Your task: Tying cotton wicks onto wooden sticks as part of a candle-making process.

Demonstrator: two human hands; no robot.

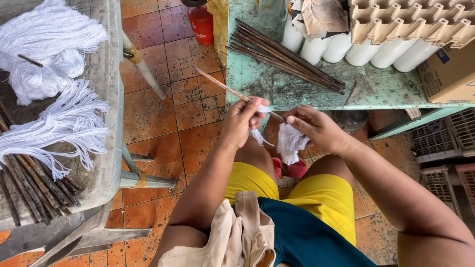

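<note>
While our left hand [242, 120] pinches a thin wooden stick [222, 86] slanting up to the left, our right hand [312, 126] closes its fingers on a tuft of white cotton threads [290, 142] at the stick's near end, above our knees. Similar dark sticks [287, 57] lie on the green table [376, 89] ahead; white thread bundles [54, 123] rest on the grey bench [106, 74] to our left.

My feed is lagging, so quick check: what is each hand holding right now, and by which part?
The left hand pinches a thin wooden stick near its lower end. The right hand holds a tuft of white threads by its top, at that same end.
</note>
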